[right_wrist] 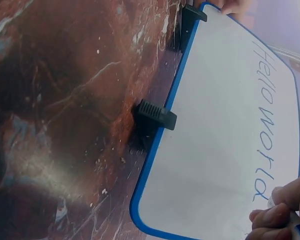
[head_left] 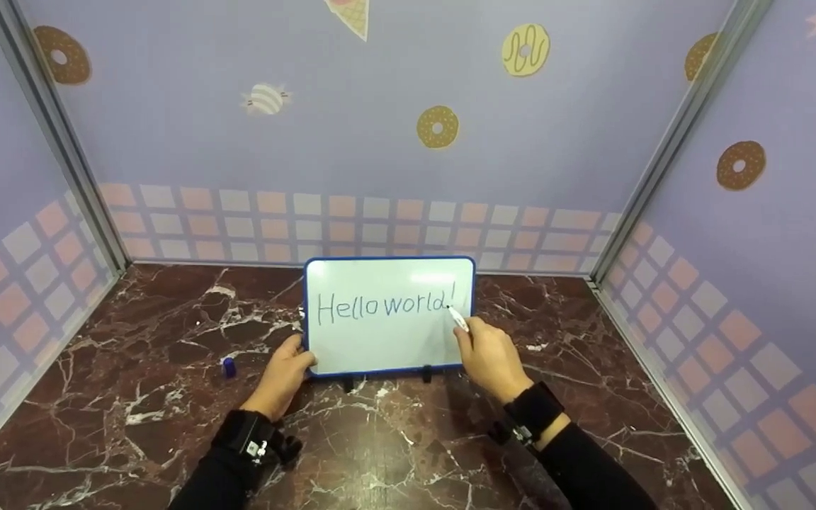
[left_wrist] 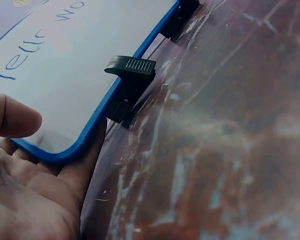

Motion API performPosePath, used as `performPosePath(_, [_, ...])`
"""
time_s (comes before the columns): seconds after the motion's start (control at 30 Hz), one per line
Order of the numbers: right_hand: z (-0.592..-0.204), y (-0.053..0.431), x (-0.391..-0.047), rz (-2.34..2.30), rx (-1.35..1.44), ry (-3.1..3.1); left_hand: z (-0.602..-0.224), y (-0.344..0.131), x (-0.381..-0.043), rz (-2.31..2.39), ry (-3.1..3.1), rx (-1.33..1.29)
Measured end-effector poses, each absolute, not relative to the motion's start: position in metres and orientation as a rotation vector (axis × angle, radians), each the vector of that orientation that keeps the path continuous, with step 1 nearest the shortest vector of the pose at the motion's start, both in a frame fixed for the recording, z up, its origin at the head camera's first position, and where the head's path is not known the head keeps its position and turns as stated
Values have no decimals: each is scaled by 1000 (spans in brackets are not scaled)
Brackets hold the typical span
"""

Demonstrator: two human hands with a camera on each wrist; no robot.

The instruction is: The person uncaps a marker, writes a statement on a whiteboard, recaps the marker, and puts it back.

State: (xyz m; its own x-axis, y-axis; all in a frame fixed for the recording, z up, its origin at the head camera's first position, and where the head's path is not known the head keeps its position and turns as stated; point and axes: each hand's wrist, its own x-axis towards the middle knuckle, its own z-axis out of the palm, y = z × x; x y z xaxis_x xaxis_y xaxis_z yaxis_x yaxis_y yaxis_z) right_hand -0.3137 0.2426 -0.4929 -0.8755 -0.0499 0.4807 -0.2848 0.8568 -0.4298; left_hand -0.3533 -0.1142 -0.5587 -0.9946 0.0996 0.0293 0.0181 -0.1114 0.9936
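Note:
A whiteboard with a blue frame stands tilted back on the table, bearing "Hello world!" in blue handwriting. My left hand grips its lower left corner; in the left wrist view the thumb lies over the front, with other fingers behind the frame. A white marker is pinched in my right hand, its dark tip at the lower end of the exclamation mark. In the right wrist view, my fingers partly hide the marker. Black clips sit along the board's bottom edge.
A small blue marker cap is on the dark red marbled table, left of my left hand. Patterned panels enclose the back and sides, with metal posts at the corners.

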Motion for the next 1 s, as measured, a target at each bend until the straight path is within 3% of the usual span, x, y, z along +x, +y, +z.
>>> performPosePath(0.4, [-489,240,-309,705,294,-2552,-525,-151,-344,2137,2603,126])
performPosePath(0.53, [-488,242,-306,696,297,-2540,-520,-172,-344,1877,2970,63])
performPosePath(0.77, [-486,237,-306,680,320,-2537,-528,-217,-342,1281,3229,-126])
performPosePath(1.0, [-487,231,-307,682,335,-2544,-539,-237,-339,1060,3136,-128])
